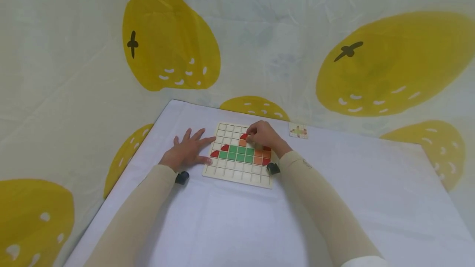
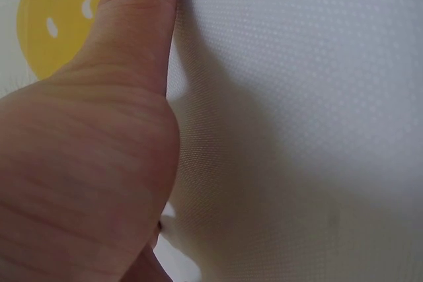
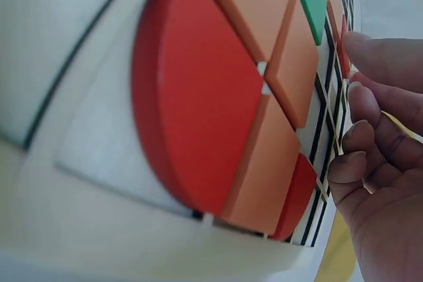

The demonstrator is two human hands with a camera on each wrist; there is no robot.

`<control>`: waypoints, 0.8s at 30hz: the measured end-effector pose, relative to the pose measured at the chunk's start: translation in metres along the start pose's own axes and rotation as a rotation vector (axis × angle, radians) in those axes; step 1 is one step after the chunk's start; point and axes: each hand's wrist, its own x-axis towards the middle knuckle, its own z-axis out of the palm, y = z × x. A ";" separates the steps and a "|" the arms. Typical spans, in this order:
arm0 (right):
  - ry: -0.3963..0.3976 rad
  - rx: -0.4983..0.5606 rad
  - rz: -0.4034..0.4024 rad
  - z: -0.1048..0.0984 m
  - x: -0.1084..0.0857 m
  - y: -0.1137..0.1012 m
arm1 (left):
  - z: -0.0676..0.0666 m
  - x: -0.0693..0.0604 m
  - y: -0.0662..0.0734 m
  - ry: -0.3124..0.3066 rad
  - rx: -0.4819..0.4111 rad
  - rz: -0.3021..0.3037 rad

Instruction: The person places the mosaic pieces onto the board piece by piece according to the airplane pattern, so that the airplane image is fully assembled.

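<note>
A square wooden grid board (image 1: 237, 175) lies on the table with green square tiles (image 1: 236, 153), orange square tiles (image 1: 258, 156) and red quarter-round tiles (image 1: 215, 154) set in its cells. My left hand (image 1: 187, 151) lies spread at the board's left side, thumb and a fingertip touching its edge; in the left wrist view the thumb (image 2: 135, 31) reaches to that edge. Over the upper right part of the board, my right hand (image 1: 264, 135) has its fingers curled. In the right wrist view its thumb and forefinger pinch at a red tile (image 3: 344, 47), partly covered by the fingertips.
A small pattern card (image 1: 298, 130) lies behind the board to the right. White cloth (image 1: 222, 221) covers the table. Behind it hangs a pale curtain with large yellow fruit shapes (image 1: 170, 40). Dark wrist cameras (image 1: 182, 177) sit on both wrists, close to the board.
</note>
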 end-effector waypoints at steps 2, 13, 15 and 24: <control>0.002 -0.010 -0.011 -0.003 -0.003 0.001 | 0.000 0.000 0.000 0.005 -0.005 -0.001; 0.000 -0.018 0.009 -0.030 -0.036 0.027 | 0.000 0.000 -0.002 0.012 -0.010 0.002; 0.011 -0.015 0.015 -0.035 -0.044 0.039 | -0.001 0.001 -0.002 0.015 -0.007 0.008; 0.021 0.002 0.004 -0.044 -0.077 0.095 | 0.001 -0.001 -0.001 0.007 -0.047 0.015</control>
